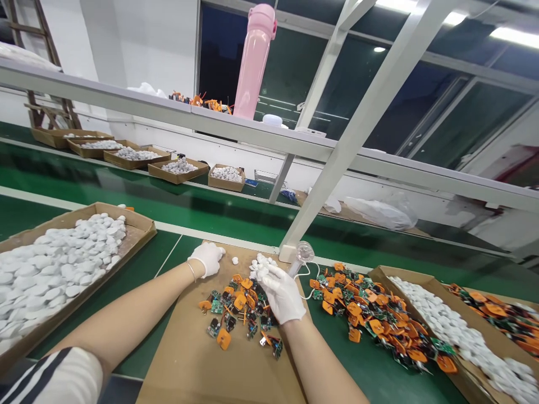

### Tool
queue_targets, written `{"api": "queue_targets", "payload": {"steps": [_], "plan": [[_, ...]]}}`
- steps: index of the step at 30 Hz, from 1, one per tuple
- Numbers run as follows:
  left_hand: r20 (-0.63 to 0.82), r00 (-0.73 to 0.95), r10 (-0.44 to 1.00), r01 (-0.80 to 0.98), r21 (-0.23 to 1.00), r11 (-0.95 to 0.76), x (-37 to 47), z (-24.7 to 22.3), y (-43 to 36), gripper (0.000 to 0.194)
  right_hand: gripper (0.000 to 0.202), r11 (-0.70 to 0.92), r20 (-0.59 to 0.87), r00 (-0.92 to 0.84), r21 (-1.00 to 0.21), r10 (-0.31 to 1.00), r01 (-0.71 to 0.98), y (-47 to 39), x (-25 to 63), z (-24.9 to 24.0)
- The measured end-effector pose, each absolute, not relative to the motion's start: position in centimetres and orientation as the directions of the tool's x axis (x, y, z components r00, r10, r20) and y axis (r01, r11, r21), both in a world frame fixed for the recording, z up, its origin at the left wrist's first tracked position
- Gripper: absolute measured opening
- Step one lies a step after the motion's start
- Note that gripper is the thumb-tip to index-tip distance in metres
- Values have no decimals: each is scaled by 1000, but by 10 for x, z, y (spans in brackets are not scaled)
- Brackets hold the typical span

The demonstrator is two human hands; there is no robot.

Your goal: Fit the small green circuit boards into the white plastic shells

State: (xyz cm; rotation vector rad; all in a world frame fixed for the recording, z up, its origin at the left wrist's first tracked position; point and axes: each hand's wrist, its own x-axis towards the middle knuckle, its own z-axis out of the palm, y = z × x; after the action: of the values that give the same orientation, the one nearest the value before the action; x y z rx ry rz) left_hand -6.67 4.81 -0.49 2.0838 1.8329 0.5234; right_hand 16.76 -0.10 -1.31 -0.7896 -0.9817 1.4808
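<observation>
Two heaps of orange-plated circuit-board assemblies on the green counter (pixel 143 275) suggest that much handling is left. The broad cardboard sheet (pixel 210 376) lies between a long cardboard tray (pixel 137 233) of white pebble-like pieces at the left and, at the right, a cardboard box (pixel 458 308) that also holds white pieces. Just beside that box, the larger assembly heap (pixel 379 320) spreads over bare counter; the smaller assembly heap (pixel 242 303) sits on the sheet, below and between the hands. Nothing there can be told as finished: in the smaller heap, boards and plates lie loose in a jumble.

The gloved right hand (pixel 281 292) reaches over the smaller heap's far right side, its bent fingers at a little cluster of white pieces (pixel 261 261); whether they grip one cannot be told. The gloved left hand (pixel 208 259) rests near the sheet's far left edge, fingers curled, their hold too small to make out. Between them lies one lone white piece (pixel 234 260), apart from both hands' fingers.
</observation>
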Motion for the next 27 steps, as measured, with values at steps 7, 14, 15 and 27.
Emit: {"api": "queue_targets", "payload": {"steps": [7,14,15,27], "plan": [[302,428,852,754,401,-521,-32,3,10,49,36,-13,73,-247,-943,966,-332,-12,162,-9],[644,458,613,594,292,-750,-19,-15,-4,26,37,49,121,-282,-967,952,-251,-12,160,-5],[670,455,587,584,273,-764,-19,-16,-4,25,38,49,119,-289,-970,950,-239,-12,161,-6],[762,367,533,738,110,-666,-18,-6,-10,6,44,53,92,-321,-990,943,-129,-14,162,-8]]}}
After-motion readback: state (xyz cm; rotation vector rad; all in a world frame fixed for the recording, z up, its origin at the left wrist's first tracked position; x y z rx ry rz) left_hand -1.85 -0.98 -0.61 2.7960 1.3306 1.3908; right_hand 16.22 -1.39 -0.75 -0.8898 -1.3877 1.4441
